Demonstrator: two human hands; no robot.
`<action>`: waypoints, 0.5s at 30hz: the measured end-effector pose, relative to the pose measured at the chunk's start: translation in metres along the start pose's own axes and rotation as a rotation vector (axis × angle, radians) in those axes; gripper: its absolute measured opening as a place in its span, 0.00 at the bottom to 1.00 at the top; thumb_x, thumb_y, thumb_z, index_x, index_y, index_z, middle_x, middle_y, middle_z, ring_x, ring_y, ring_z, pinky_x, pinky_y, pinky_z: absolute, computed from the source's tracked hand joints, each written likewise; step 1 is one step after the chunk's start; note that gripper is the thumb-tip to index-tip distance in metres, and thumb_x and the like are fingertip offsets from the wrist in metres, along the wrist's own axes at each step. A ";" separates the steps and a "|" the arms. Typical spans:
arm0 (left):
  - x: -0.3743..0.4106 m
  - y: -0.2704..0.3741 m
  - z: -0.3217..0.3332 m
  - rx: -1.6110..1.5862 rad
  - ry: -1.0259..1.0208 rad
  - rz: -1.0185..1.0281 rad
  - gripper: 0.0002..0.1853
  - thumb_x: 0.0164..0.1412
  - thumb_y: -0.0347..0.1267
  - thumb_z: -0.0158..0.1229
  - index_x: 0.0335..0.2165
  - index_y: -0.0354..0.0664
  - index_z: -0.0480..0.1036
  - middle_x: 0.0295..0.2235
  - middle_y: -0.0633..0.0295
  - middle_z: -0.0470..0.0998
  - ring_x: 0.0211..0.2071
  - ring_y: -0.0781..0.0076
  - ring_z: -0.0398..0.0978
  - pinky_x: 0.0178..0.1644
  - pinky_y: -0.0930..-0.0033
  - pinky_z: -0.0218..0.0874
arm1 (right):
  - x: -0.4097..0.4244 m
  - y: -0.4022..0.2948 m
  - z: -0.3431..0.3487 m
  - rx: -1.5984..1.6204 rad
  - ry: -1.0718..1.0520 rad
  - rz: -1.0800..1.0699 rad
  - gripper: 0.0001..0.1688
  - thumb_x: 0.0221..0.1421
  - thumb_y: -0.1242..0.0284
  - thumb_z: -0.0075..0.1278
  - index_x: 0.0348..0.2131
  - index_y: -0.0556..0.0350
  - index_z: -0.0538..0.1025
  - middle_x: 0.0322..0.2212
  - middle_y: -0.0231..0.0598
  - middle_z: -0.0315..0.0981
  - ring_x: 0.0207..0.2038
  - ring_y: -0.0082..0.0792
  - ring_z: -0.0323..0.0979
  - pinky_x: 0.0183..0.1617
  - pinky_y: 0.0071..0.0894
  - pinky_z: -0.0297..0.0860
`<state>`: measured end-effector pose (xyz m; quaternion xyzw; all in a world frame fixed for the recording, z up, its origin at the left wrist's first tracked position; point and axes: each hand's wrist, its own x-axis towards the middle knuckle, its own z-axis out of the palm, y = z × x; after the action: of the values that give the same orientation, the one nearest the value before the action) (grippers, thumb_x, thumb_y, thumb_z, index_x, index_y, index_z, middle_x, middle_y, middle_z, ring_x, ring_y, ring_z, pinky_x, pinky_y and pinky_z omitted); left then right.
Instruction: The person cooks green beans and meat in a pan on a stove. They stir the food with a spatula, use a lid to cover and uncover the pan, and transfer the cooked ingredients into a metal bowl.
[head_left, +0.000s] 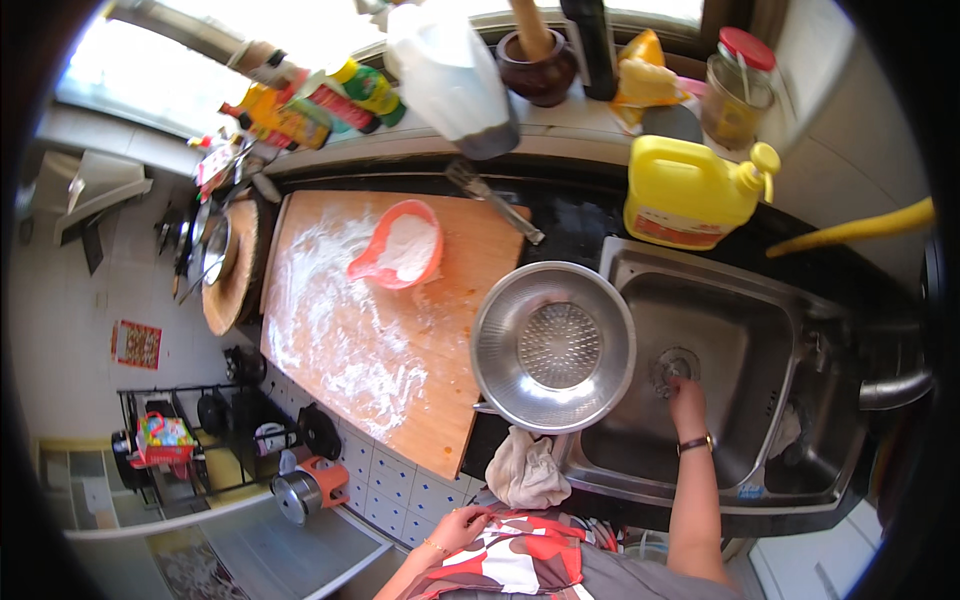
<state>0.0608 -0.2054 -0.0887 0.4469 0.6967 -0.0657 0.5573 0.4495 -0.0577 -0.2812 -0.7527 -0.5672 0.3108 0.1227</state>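
Observation:
My right hand (688, 405) reaches down into the stainless steel sink (720, 330). Its bunched fingers are on the drain strainer (664, 369) at the basin's bottom. My left hand (461, 526) rests with bent fingers against the patterned apron (517, 559) at my waist; whether it grips the fabric is unclear. A steel bowl (491, 360) with a perforated or dimpled bottom sits between the sink and the wooden board (450, 337), overlapping both. Below the bowl, a crumpled cloth (527, 472) lies at the counter's front edge.
White flour (322, 300) dusts the board, where a pink bowl (360, 266) holds more flour (409, 247). Tongs (510, 214) lie at its back edge. A yellow pump jug (675, 195) stands behind the sink. Right of the main basin is a smaller basin (817, 420).

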 end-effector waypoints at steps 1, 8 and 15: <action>-0.001 0.001 0.001 0.004 0.011 0.006 0.13 0.54 0.35 0.48 0.35 0.41 0.71 0.28 0.56 0.75 0.29 0.65 0.73 0.33 0.70 0.62 | -0.004 -0.005 -0.002 -0.046 0.100 -0.136 0.14 0.48 0.71 0.45 0.35 0.60 0.73 0.31 0.48 0.71 0.33 0.39 0.71 0.36 0.31 0.66; -0.008 -0.012 0.010 -0.091 0.090 0.106 0.13 0.55 0.34 0.47 0.37 0.41 0.71 0.28 0.58 0.75 0.28 0.70 0.72 0.33 0.72 0.63 | -0.032 -0.161 -0.074 1.117 -0.392 0.008 0.26 0.50 0.60 0.48 0.42 0.61 0.65 0.25 0.32 0.70 0.21 0.20 0.69 0.24 0.15 0.63; -0.014 -0.027 0.004 -0.158 0.122 0.123 0.14 0.54 0.33 0.47 0.38 0.38 0.70 0.31 0.56 0.75 0.32 0.68 0.73 0.38 0.71 0.63 | -0.039 -0.205 -0.093 0.985 -0.078 0.102 0.09 0.43 0.83 0.36 0.29 0.66 0.66 0.18 0.38 0.67 0.11 0.23 0.64 0.08 0.20 0.61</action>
<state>0.0444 -0.2318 -0.0898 0.4469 0.7034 0.0510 0.5504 0.3398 -0.0116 -0.0862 -0.6199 -0.3196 0.5754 0.4272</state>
